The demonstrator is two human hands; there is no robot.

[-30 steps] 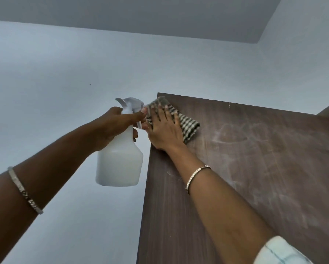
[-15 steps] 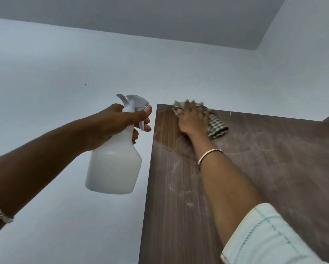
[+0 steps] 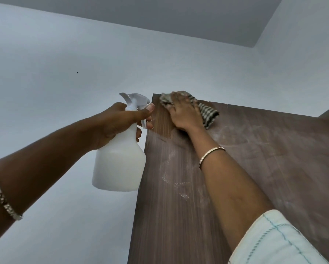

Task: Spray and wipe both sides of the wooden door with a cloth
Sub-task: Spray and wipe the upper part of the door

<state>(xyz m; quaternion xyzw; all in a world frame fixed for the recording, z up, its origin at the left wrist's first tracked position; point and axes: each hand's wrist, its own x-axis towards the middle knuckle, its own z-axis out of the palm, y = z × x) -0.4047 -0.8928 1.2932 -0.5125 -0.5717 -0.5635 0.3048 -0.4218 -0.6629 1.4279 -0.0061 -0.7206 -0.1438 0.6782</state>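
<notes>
Pressing soft cloth to door top corner under spread right grip, I held likely-light spray bottle by its neck in curled left grip.

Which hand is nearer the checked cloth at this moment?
Right. The right hand presses on the checked cloth at the top corner of the door; the left hand holds the spray bottle beside its edge, clear of the cloth.

Most of the checked cloth under the right hand; door bottom beyond the view's lower edge.
</notes>
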